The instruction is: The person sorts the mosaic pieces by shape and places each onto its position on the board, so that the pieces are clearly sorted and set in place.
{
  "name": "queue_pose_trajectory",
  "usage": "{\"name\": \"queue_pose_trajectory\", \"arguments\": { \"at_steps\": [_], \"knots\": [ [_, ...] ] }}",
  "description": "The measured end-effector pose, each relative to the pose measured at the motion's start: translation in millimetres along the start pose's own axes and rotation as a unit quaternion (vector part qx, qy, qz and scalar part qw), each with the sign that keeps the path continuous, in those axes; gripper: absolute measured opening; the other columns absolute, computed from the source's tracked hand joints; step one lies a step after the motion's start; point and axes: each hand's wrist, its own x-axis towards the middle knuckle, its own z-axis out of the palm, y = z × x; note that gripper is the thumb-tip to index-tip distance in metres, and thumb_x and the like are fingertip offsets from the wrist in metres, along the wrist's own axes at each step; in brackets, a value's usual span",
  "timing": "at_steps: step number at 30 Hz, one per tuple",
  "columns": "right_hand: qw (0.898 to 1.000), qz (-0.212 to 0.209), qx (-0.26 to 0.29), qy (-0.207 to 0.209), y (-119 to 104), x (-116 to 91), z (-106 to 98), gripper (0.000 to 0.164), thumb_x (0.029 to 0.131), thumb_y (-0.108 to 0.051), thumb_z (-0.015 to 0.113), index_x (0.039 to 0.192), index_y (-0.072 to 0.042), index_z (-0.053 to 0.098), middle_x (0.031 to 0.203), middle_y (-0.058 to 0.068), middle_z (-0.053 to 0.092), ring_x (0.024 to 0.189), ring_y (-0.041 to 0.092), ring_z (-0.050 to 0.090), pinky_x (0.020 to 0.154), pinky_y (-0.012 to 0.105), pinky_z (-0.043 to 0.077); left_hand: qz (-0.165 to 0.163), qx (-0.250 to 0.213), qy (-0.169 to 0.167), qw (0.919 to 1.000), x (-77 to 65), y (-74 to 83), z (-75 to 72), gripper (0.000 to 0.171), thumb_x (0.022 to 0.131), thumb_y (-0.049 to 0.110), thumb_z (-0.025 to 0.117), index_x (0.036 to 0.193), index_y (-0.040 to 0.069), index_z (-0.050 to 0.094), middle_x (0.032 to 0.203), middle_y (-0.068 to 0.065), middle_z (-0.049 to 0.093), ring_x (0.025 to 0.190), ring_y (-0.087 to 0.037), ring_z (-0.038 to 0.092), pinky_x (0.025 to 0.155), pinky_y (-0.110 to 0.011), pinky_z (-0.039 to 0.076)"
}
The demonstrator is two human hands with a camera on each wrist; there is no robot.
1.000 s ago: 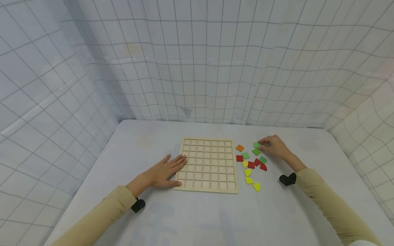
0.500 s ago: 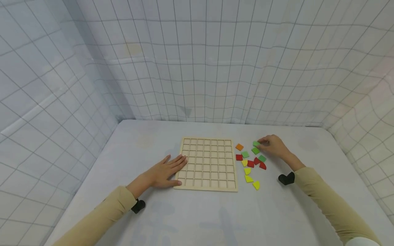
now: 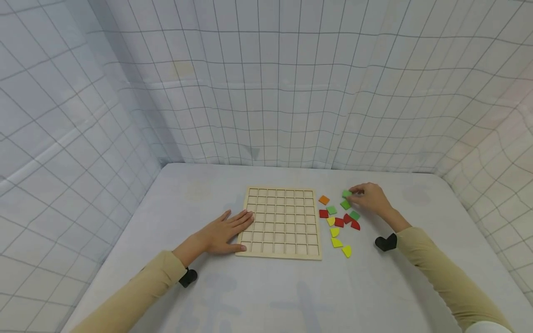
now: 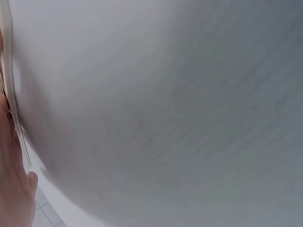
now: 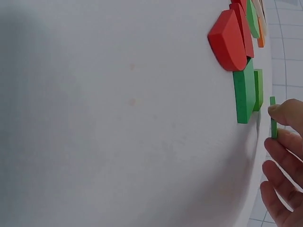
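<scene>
While the left hand (image 3: 220,234), fingers spread, likely steadies the pale wooden gridded board (image 3: 279,257) at nine o'clock, the right hand (image 3: 370,198) pinches a thin green tile (image 3: 346,194) at two.

A pale wooden grid board (image 3: 279,227) lies flat; right of its far end, a thin green tile (image 3: 346,194) is held pinched.

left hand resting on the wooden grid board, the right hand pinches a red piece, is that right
Not quite: the right hand pinches a green piece, not red, as the right wrist view shows. The left hand does rest on the wooden grid board.
</scene>
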Motion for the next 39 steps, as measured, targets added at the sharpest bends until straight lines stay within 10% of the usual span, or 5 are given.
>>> {"name": "queue_pose_trajectory", "arguments": {
  "at_steps": [8,39],
  "knots": [
    [1.000,-0.004,-0.015,0.019,-8,-1,-2,0.032,0.084,-0.023,0.071,0.106,0.001,0.073,0.098,0.018,0.072,0.085,0.027,0.057,0.069,0.030,0.043,0.001,0.001,0.006,1.0000,0.6,-2.6,4.5,0.082,0.094,0.059,0.045,0.155,0.012,0.017,0.162,-0.006,0.014,0.150,-0.026,0.015,0.117,-0.058,0.013],
    [0.999,0.008,-0.002,0.033,-47,3,12,0.033,0.083,-0.027,0.073,0.107,-0.005,0.074,0.097,0.011,0.072,0.085,0.025,0.053,0.062,0.026,0.042,0.003,0.003,0.013,0.9999,-0.9,0.7,3.4,0.080,0.094,0.057,0.047,0.155,0.011,0.020,0.162,-0.009,0.016,0.149,-0.027,0.016,0.117,-0.058,0.014]
  ]
}}
